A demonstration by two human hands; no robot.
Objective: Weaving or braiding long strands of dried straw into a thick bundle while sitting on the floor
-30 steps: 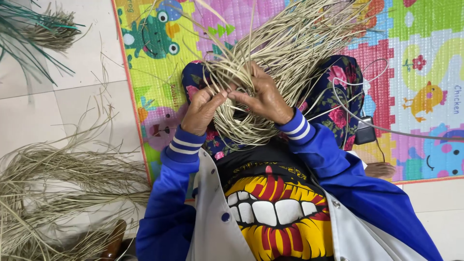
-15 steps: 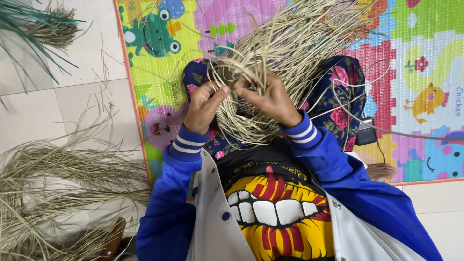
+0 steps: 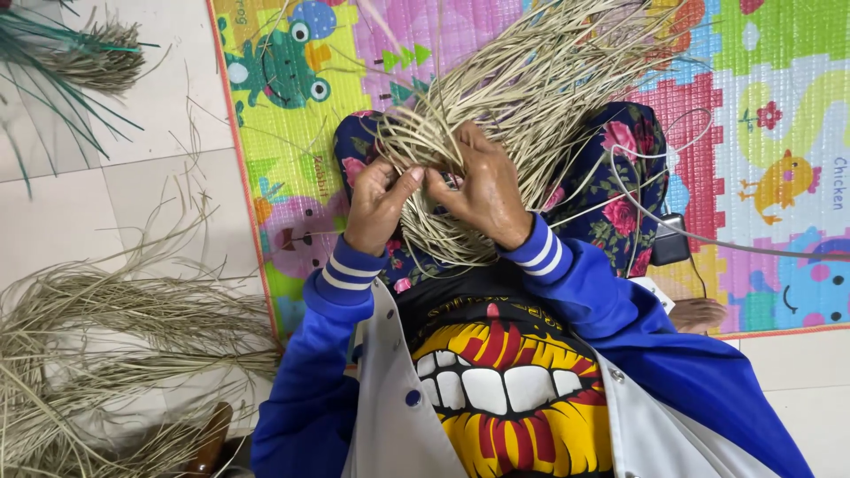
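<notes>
A woven bundle of pale dried grass strands rests on my lap, its loose ends fanning up and to the right. My left hand pinches a few strands at the bundle's lower left edge. Pressed on top of the weave, my right hand grips strands with its fingers curled. The fingertips of both hands nearly meet at the centre. My blue sleeves with white stripes reach in from below.
A colourful play mat with cartoon animals lies under my legs. Loose dried grass is piled on the tile floor at the left, with green blades at the top left. A small black device with a cable sits by my right knee.
Both hands have shifted slightly along the weave and come closer together at the centre. The bundle stays on my lap.
</notes>
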